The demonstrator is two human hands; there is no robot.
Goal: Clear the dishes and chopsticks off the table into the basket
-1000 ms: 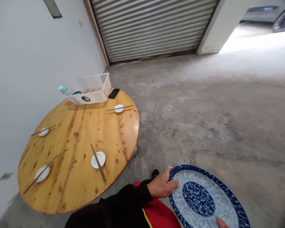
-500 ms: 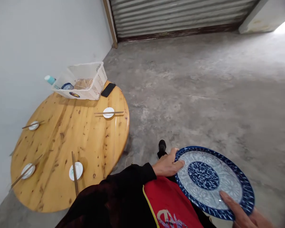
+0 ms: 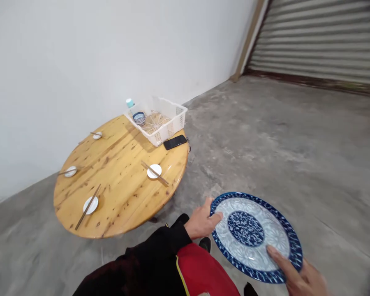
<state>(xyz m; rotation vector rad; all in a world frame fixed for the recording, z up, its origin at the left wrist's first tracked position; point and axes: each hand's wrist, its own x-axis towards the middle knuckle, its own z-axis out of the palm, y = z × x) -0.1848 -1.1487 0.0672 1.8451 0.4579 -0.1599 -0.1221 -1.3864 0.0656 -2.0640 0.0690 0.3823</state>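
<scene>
A large blue-and-white plate [image 3: 246, 228] with a dark patterned rim is held in front of my body, to the right of the table. My left hand [image 3: 202, 220] is closed on its left edge, thumb on top and fingers hidden beneath. At the plate's lower right, my right hand [image 3: 299, 273] grips it with the thumb resting over the rim on the upper face; its other fingers are mostly out of sight underneath. Whether more plates lie under this one I cannot tell.
A round wooden table [image 3: 123, 172] stands left, by the wall. Several small white dishes [image 3: 156, 169] with chopsticks [image 3: 89, 203] sit around it. At its far side are a white plastic basket [image 3: 169, 129] holding stacked bowls [image 3: 139, 119], a light-blue bottle [image 3: 130, 102] and a black phone [image 3: 175, 142].
My view has swung left, so the table and basket now appear further right and the shutter has shifted right. Both hands keep hold of the plate.
</scene>
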